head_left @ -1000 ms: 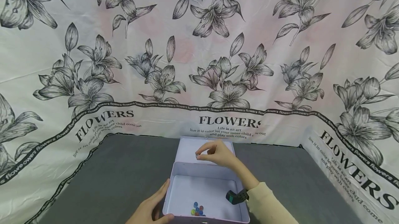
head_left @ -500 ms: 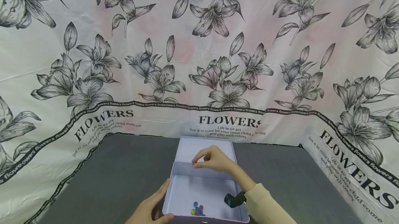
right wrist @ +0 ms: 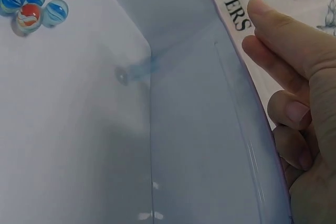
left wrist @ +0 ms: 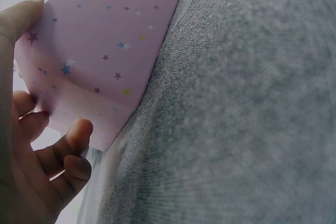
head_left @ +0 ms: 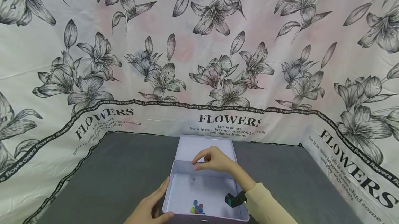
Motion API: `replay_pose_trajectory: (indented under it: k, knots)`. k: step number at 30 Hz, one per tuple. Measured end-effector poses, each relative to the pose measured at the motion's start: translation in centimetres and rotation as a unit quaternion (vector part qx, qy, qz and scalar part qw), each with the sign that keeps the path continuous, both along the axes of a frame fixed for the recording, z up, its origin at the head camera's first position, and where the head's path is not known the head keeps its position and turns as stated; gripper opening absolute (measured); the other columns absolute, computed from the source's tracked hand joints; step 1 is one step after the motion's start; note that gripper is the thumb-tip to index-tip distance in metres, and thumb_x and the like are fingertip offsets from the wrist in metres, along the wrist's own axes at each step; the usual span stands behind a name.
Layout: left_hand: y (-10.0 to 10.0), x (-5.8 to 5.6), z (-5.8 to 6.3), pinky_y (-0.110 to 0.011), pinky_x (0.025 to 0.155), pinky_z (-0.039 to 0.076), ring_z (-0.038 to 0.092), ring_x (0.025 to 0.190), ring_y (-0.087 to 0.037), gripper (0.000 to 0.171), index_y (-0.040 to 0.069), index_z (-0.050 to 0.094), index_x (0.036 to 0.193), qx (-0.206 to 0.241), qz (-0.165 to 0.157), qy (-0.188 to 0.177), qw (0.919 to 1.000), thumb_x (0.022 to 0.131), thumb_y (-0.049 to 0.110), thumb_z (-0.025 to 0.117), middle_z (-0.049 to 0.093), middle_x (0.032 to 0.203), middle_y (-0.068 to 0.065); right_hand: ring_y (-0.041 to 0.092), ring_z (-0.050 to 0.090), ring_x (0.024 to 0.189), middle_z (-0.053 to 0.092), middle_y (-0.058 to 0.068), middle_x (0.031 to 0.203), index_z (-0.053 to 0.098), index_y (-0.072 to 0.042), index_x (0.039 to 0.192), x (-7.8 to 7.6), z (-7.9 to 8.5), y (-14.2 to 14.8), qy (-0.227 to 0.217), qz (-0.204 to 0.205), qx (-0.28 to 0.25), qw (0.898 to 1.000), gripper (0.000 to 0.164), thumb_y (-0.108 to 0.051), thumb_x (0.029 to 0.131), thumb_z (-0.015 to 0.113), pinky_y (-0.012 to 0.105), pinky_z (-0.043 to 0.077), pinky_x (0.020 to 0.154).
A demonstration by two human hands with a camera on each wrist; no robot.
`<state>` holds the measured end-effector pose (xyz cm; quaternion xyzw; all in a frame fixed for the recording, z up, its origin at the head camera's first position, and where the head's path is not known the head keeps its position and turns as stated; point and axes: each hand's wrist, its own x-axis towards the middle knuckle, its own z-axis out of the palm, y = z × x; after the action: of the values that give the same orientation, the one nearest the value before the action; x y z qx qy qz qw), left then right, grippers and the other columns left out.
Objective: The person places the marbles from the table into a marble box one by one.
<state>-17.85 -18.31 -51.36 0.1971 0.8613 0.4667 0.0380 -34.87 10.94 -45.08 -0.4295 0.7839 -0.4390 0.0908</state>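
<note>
A hinged box [head_left: 212,192], white inside and pink with stars outside [left wrist: 105,40], lies with its lid [head_left: 188,147] folded back. My left hand [head_left: 149,205] holds its front left corner, thumb at the front and fingers along the left side. Over the back of the box hovers my right hand [head_left: 215,160], thumb and forefinger parted with nothing between them. Below it, a blurred marble [right wrist: 122,76] streaks near the foot of the back wall inside the box. Several glass marbles [head_left: 197,207], blue, red and yellow, cluster by the front wall.
The box rests on a dark grey tabletop [head_left: 124,168]. Behind and at both sides hangs a white cloth [head_left: 168,123] printed with lilies and lettering. A black band [head_left: 235,199] circles the right wrist.
My right hand has come down and slightly left from over the lid, then parted its fingertips and let a marble drop into the box. The left hand stays on the corner.
</note>
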Motion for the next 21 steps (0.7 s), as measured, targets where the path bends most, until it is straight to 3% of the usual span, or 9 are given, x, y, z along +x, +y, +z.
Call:
replay_pose_trajectory:
  k: [6,13,21]
  knots:
    - [-0.1,-0.1,-0.2,-0.021,0.053,0.044,0.039,0.057,0.004,0.090,0.011,0.027,0.169,0.000,-0.004,0.011,0.9999,0.098,0.035,0.077,0.031,0.170,-0.022,0.001,0.030,0.046,0.079,-0.001,0.094,0.084,-0.007,0.108,0.0,0.2,0.0,0.000,0.001,0.004,1.000,0.021,-0.016,0.090,0.087,0.020,0.029,0.048]
    - [0.0,-0.1,-0.1,-0.021,0.053,0.044,0.040,0.058,0.003,0.090,0.009,0.027,0.168,0.001,-0.003,0.006,1.0000,0.098,0.036,0.077,0.030,0.170,-0.024,0.002,0.035,0.048,0.081,0.008,0.108,0.083,-0.007,0.111,0.5,1.0,0.5,-0.007,-0.023,0.018,1.000,0.025,-0.015,0.088,0.088,0.021,0.032,0.050]
    - [0.1,-0.1,0.1,-0.021,0.053,0.044,0.038,0.058,0.003,0.090,0.009,0.027,0.168,-0.003,0.002,-0.004,1.0000,0.098,0.036,0.077,0.028,0.171,-0.024,0.003,0.038,0.049,0.078,0.014,0.112,0.080,-0.005,0.118,1.2,2.4,3.2,-0.007,-0.054,0.022,0.998,0.032,-0.019,0.090,0.087,0.021,0.035,0.049]
